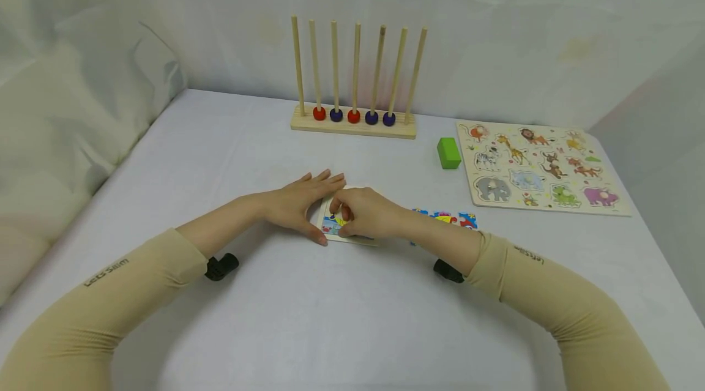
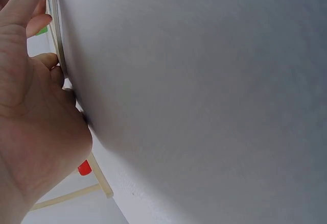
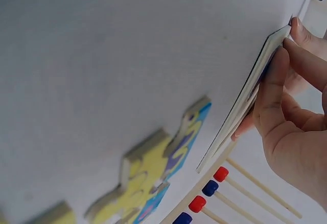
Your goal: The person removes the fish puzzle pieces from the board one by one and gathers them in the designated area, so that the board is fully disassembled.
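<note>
**Table point(image 1: 308, 323) in white, left hand point(image 1: 300, 200) and right hand point(image 1: 366, 212) at a puzzle board point(image 1: 347, 238)**

Behind the white tabletop hangs a pale, creased backdrop point(image 1: 496, 42). Two tan sleeves point(image 1: 138, 271), printed with dark lettering, reach in from the near corners.

On the right side lies an animal board point(image 1: 543, 202), with elephant, zebra, giraffe and lion among its pictures. At the back stands a wooden rack point(image 1: 352, 127) with seven upright rods.

The left hand is spread wide, fingers extended and thumb held away, resting at the left side of the puzzle board. The right hand is narrow — fingers curled, thumb close to them — over that same board; whether it pinches a piece cannot be told.

The puzzle board lies near the middle of the table, much of it hidden by the hands, with blue and yellow printing showing at its lower left.

Loose puzzle pieces point(image 1: 445, 217) in blue, red and yellow lie to its right, partly hidden by the right forearm. A green block point(image 1: 449, 153) sits just beside the animal board's left edge. Smallest are the rack's beads — two red beads point(image 1: 319, 113) and three dark blue beads point(image 1: 336, 114), low on the rods.
</note>
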Demonstrator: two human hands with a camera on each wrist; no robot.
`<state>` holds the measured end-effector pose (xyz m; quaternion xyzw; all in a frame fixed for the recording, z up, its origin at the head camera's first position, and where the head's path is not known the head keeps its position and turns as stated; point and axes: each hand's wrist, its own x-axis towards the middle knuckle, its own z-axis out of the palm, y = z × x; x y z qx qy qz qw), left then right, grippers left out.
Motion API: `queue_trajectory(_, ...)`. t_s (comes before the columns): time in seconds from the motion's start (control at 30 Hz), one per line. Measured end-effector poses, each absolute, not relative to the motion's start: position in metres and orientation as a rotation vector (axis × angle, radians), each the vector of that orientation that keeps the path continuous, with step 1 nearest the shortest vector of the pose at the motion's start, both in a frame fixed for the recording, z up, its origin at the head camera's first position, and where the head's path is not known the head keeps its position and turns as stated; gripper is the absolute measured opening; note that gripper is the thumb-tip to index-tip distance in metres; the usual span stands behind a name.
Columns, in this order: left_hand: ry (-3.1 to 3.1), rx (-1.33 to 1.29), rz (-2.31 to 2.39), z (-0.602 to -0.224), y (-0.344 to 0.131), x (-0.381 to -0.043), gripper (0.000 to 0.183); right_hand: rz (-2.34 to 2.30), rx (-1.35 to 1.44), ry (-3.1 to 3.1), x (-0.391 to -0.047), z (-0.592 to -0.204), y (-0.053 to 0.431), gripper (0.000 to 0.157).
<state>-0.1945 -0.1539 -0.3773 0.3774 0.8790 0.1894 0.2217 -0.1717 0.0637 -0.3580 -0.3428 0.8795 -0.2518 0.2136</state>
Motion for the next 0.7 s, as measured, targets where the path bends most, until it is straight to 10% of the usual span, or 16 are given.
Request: queue_trajectory(0.7,2.425,1.025,0.525,-0.3771,-0.1539,-0.1945,0.116,-0.731,-0.961,2.456,-0.1695,-0.3571,0.0638,0.039)
